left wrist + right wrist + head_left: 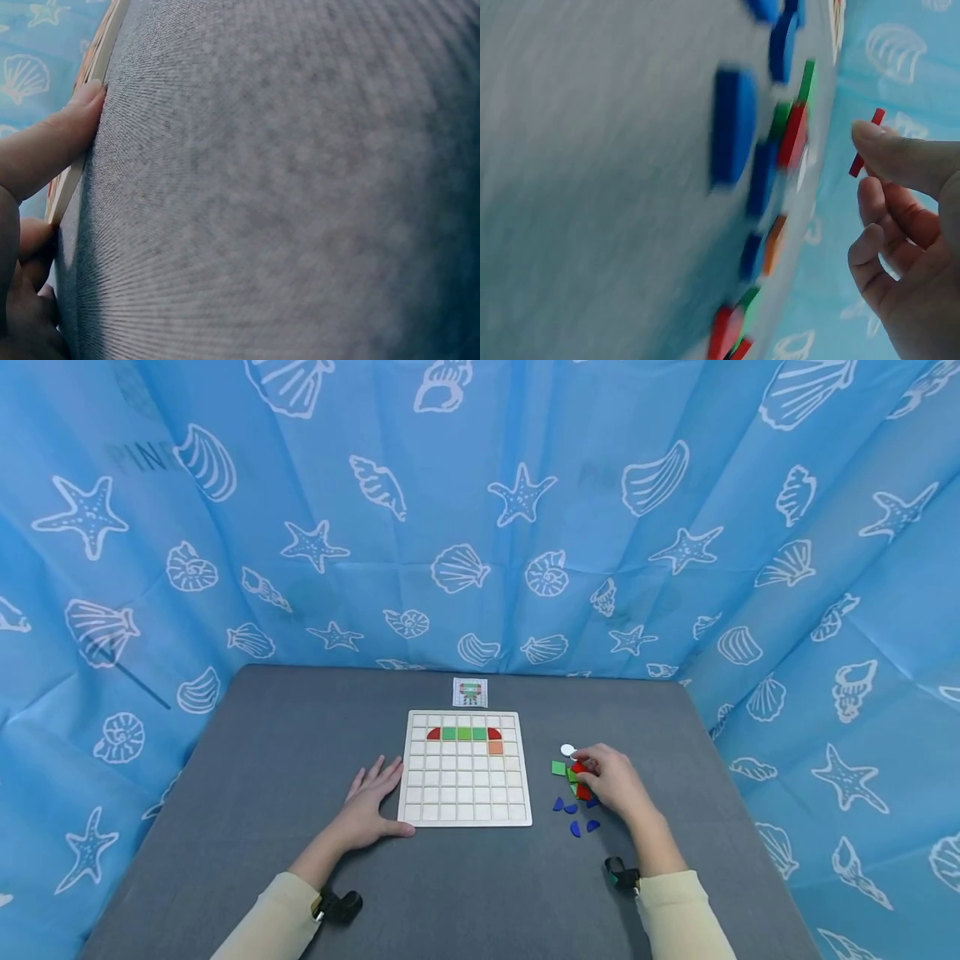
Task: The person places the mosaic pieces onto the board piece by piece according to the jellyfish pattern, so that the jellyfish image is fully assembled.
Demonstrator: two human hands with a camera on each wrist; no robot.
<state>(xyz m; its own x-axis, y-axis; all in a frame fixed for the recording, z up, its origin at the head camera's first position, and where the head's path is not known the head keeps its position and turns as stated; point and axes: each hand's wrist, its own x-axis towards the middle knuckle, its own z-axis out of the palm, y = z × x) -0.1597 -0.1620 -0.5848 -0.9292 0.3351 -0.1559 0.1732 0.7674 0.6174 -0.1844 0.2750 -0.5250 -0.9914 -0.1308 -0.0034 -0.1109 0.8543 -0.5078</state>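
Observation:
A white grid board (465, 814) lies on the table, holding a row of red and green tiles near its top and an orange square tile (496, 748) below. My left hand (366, 810) rests at the board's left side, fingers spread and thumb at the lower left corner. In the left wrist view its thumb (64, 131) touches the board's edge. Above a pile of loose pieces, my right hand (613, 783) pinches a red tile (856, 164) between thumb and forefinger, off the table in the right wrist view. Its other fingers are bent.
Blue half-round pieces (575, 828) lie scattered right of the board. A green square tile (558, 767) and a white round piece (567, 749) lie beyond them. A small printed pattern card (470, 692) sits behind the board. A blue shell-print curtain (480, 527) surrounds the grey table (300, 735).

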